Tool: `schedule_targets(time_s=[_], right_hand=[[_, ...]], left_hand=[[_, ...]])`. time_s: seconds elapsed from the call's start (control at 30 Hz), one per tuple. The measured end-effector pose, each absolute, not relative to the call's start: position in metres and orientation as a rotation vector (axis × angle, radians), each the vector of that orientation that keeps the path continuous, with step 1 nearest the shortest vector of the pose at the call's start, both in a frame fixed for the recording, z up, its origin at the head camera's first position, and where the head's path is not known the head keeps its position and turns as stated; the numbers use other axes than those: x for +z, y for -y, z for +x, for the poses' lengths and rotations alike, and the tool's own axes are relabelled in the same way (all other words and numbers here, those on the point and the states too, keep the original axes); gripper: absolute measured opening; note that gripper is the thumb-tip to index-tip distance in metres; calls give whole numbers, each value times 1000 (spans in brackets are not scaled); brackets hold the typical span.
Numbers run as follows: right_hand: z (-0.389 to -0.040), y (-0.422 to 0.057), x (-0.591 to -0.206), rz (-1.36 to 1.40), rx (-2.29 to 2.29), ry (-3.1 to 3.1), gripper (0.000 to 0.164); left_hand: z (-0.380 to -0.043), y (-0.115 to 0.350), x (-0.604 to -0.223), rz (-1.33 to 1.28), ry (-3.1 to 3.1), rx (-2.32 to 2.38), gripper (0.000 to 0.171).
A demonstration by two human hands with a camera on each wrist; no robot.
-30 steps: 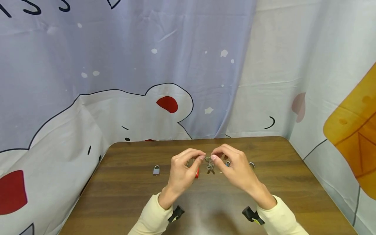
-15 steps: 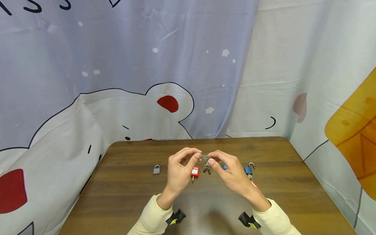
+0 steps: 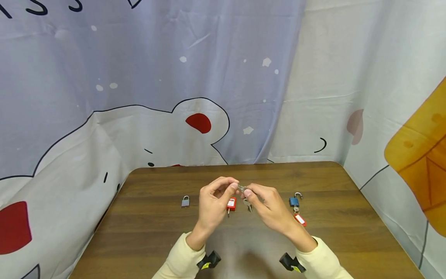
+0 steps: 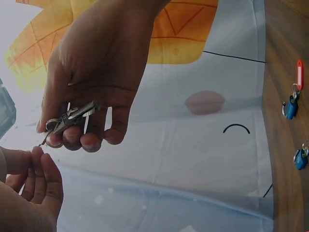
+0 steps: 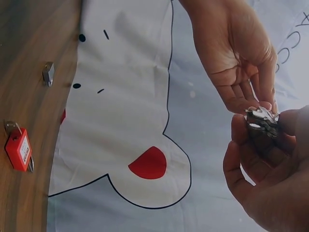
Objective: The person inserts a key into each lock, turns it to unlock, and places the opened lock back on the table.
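A bunch of metal keys (image 4: 72,118) on a ring is held up between both hands above the table. My left hand (image 3: 214,205) pinches a thin piece at one end of the bunch with thumb and fingertips; which part it is I cannot tell. My right hand (image 3: 271,211) grips the bunch between thumb and curled fingers, and a few keys (image 3: 249,205) dangle below its thumb. In the right wrist view the keys (image 5: 263,123) lie across the right hand's fingers, with the left fingertips close against them.
On the wooden table (image 3: 167,240) lie a grey padlock (image 3: 185,201), a red padlock (image 3: 231,204) and a blue padlock (image 3: 294,202) with its shackle open. Beside the latter lie a key and red tag (image 3: 300,220). The left wrist view shows another blue padlock (image 4: 301,158).
Both hands have shifted slightly left and down, the right one more, closing toward the left. More of the keys sits inside the right hand. The red padlock and the right-hand blue padlock have come into view.
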State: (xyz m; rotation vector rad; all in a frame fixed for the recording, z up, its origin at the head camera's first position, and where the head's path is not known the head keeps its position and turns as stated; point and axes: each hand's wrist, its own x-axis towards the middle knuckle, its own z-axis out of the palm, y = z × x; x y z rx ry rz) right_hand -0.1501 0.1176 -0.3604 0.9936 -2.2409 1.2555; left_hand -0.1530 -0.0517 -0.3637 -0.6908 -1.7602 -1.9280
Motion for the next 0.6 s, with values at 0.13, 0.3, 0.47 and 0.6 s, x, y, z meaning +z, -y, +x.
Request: schedule_targets(time_s=[0.13,0.3,0.47,0.6], right_hand=[[-150,-119,-361,994,1202,2228,20],[-149,-120,-361,976,1160,2226,21],[-150,-122,-362,987,1119,2242,19],[-150,-124,-359,995,1107,2255,18]], left_hand=[[-152,51,-365,-699,1780,-1948,13],[-152,53,-365,-690,1853,-1928,14],[-150,55,-365,-690,1928,-1913,14],[-150,58,-365,-700,1978,-1870,16]])
